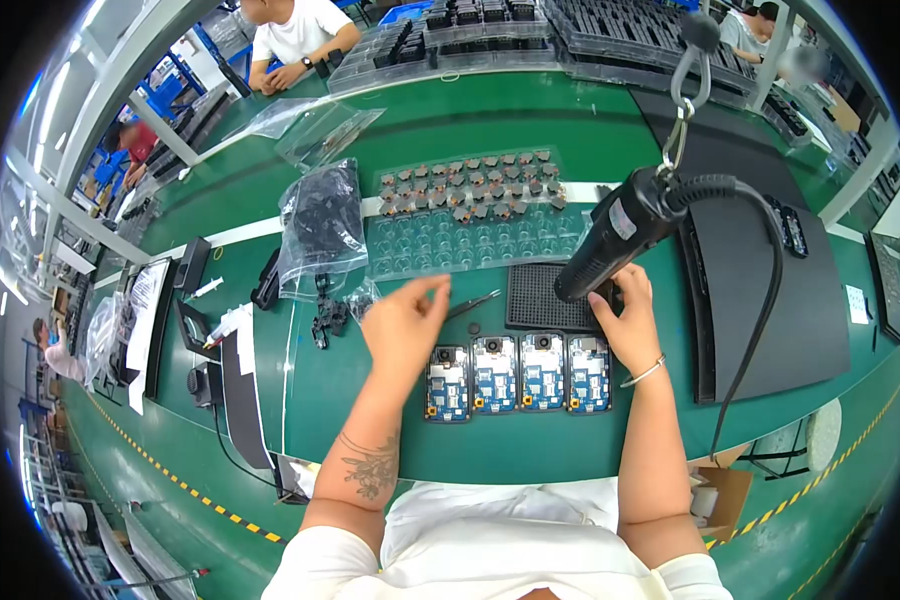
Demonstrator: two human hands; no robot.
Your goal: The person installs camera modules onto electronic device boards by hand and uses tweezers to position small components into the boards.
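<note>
My left hand (405,325) is raised over the table with its fingers curled and fingertips together; whatever they may hold is hidden. Close beside it, tweezers (475,304) lie at a slant. My right hand (627,322) is by the right edge of a black gridded tray (530,298), thumb and fingers apart. A black electric screwdriver (615,235) hangs tilted just left of that hand and partly covers the fingertips. Below the tray, several opened phone-like devices with blue circuit boards (495,378) stand in a row. A small dark round part (474,328) lies above them.
A clear blister tray (470,215) holds several small copper-and-black parts in its upper rows. Left of it are a bag of black parts (322,215) and loose black pieces (328,315). A large black panel (770,300) and the screwdriver's cable (770,310) occupy the right. Co-workers sit beyond.
</note>
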